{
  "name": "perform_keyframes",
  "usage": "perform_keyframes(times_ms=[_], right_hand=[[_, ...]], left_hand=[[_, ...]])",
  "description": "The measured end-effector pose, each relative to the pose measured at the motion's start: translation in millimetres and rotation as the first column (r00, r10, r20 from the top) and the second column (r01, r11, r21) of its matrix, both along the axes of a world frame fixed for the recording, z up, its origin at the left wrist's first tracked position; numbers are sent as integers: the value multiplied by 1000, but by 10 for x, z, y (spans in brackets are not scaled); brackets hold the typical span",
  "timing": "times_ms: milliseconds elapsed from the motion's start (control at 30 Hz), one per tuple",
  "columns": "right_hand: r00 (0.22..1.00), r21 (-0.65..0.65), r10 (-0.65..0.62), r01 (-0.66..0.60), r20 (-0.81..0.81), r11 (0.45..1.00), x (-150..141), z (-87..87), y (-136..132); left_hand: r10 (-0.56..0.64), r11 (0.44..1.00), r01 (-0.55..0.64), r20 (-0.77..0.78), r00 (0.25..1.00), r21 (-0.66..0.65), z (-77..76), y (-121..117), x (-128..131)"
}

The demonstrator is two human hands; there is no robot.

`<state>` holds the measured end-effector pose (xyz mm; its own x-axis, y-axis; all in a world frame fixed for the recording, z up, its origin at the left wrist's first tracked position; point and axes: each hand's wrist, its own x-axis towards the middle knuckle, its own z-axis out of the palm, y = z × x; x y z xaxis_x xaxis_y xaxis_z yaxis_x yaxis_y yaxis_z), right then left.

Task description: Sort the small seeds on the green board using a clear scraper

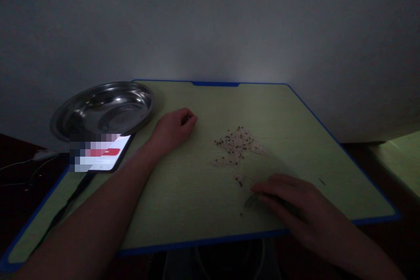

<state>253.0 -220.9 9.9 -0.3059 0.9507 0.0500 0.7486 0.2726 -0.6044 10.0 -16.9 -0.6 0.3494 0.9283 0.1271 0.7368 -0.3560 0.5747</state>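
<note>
A loose pile of small pale grains (239,143) mixed with dark seeds (241,182) lies spread on the light green tabletop (203,210). My left hand (173,127) rests on the table to the left of the pile, its fingers curled in and the thumb against them. Whatever it may hold is hidden. Close to the near end of the pile, my right hand (288,197) is low over the table with its fingers and thumb brought together. A dim greyish curved shape shows at its fingertips, too dark and blurred to name.
A wide steel basin (108,109) stands at the back left. Beside it lies a lit phone (106,162) with a dark cable or strap (70,203) running to the near left. The table has a blue edge (216,84), with a wall (210,26) behind.
</note>
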Motion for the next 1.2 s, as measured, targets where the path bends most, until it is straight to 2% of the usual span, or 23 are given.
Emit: perform_keyframes(times_ms=[233, 433, 833, 900, 1033, 1200], right_hand=[[999, 42, -8, 7, 31, 999, -6, -48, -98], [999, 35, -37, 36, 27, 999, -31, -79, -31], [995, 19, 94, -94, 15, 995, -169, -3, -115], [997, 41, 71, -72, 18, 997, -147, -12, -96], [998, 77, -58, 56, 15, 995, -108, -83, -15], [989, 136, -137, 128, 62, 983, -29, -140, 47]], left_hand=[[-3, 1000, 2, 7, 1000, 17, -13, 0, 3], [-8, 1000, 8, 0, 1000, 18, -20, 5, -12], [-13, 1000, 13, 2, 1000, 16, -14, -3, 6], [-18, 1000, 18, 0, 1000, 23, -25, 3, -1], [-15, 999, 15, -8, 1000, 29, -32, 6, -4], [-15, 1000, 16, -11, 1000, 21, -7, -2, 6]])
